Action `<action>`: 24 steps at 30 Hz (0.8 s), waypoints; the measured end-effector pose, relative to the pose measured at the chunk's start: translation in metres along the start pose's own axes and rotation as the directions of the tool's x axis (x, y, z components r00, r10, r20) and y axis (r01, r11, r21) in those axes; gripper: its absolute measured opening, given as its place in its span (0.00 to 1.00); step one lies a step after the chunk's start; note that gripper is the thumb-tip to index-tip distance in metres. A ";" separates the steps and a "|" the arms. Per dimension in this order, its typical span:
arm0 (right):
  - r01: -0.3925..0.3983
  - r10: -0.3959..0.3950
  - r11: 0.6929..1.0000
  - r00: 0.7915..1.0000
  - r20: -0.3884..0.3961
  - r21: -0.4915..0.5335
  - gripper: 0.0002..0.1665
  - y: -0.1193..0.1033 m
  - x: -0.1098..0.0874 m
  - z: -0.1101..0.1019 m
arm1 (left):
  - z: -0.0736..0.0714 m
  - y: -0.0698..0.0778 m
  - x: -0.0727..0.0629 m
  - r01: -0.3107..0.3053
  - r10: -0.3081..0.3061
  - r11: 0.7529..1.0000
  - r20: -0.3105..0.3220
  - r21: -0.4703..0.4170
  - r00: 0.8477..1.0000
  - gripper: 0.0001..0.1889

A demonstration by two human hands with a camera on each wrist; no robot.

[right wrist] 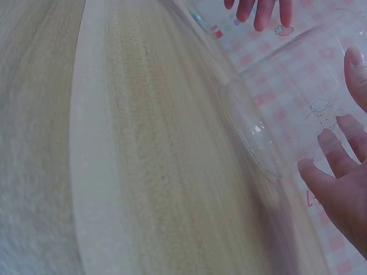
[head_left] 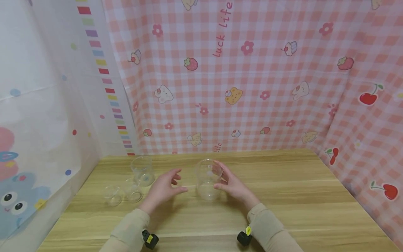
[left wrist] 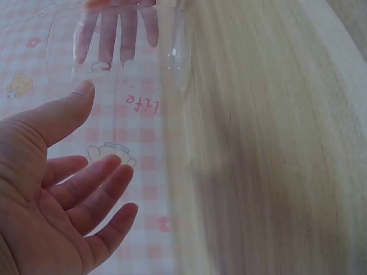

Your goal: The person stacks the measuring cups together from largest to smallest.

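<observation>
From my end of the feed I count four see-through containers on the wood-grain tabletop. The biggest, a large clear cup, stands upright near the middle, flaring towards its rim; I can see the wood straight through its walls. The other three gather over on the left: a medium clear cup at the back, with a small clear cup just in front of it and a second small clear cup beside that one, furthest left. Wood grain shows through these too.

The large clear cup sits between the two hands, closer to the right. My right hand curves about its right side, fingers apart and loosely bent, with the thumb at the near side and the fingertips towards the back. From the left wrist I see four of those fingers through the clear wall. I cannot tell whether any fingertip actually presses the plastic.

My left hand is on the other side, thumb and fingers parted and relaxed, the thumb pointing at the cup with a gap between them. Behind the table hangs a pink gingham cloth.
</observation>
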State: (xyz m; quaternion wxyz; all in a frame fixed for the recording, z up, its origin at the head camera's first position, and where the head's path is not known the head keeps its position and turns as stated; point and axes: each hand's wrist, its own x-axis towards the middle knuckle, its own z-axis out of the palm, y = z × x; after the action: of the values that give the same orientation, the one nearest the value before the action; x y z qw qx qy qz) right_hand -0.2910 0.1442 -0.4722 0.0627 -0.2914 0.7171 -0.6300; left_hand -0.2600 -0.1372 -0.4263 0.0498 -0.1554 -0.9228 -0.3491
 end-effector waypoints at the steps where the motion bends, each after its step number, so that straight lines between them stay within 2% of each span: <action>1: 0.001 -0.001 1.000 1.000 0.002 0.001 0.51 0.000 0.000 0.000 | -0.001 0.000 0.000 0.001 -0.001 1.000 0.003 0.007 1.000 0.38; 6: 0.005 -0.005 1.000 1.000 0.006 0.016 0.51 0.001 0.001 0.000 | -0.006 0.000 0.000 0.013 -0.014 0.999 0.012 0.044 1.000 0.38; 16: 0.010 -0.010 1.000 1.000 0.006 0.027 0.50 0.002 0.001 0.000 | -0.020 -0.004 0.003 0.019 -0.019 0.985 -0.002 0.172 1.000 0.38; 24: 0.010 -0.010 0.999 1.000 0.004 0.038 0.51 0.000 0.000 0.001 | -0.036 -0.007 0.004 -0.011 0.023 0.964 -0.041 0.265 0.999 0.39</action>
State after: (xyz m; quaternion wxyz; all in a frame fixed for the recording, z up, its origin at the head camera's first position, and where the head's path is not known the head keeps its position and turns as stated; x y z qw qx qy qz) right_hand -0.2902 0.1435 -0.4723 0.0665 -0.2948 0.7034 -0.6433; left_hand -0.2666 -0.1650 -0.4034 0.0934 -0.1474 -0.9585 -0.2254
